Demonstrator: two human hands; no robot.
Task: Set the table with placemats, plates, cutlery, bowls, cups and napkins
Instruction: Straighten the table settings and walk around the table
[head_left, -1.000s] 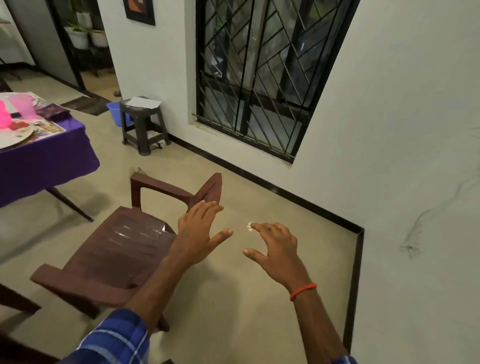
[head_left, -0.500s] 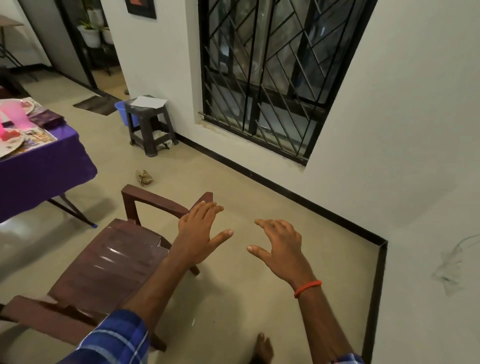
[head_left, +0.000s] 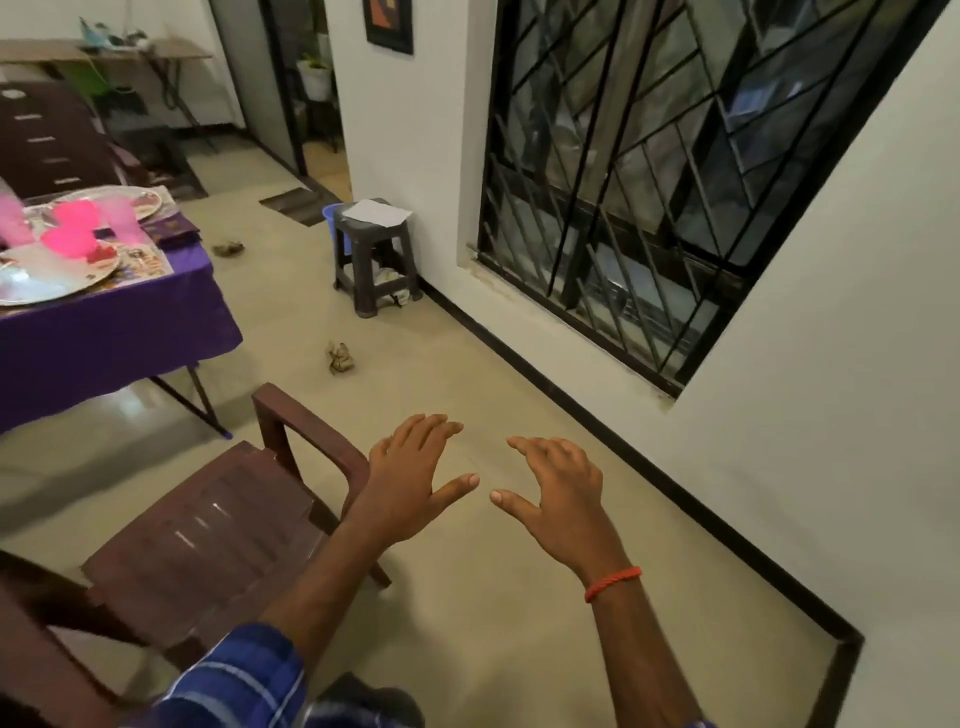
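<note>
Head view, table (head_left: 104, 338) cut off left, left hand (head_left: 410, 488), right hand (head_left: 566, 512) spread.

It was a home's dining room: a purple-clothed table (head_left: 104, 332) bearing plates (head_left: 31, 293) at ten o'clock, a plastic chair (head_left: 208, 535) at eight, a grilled window (head_left: 623, 208) at one, a framed picture (head_left: 388, 21) at twelve.

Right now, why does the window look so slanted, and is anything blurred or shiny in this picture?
Head view: the wide-angle lens tilts and stretches the window grille. Head view, left edge: the pink cups are smeared soft and the steel plate glares white. Head view, lower left: the chair seat carries pale glints.
</note>
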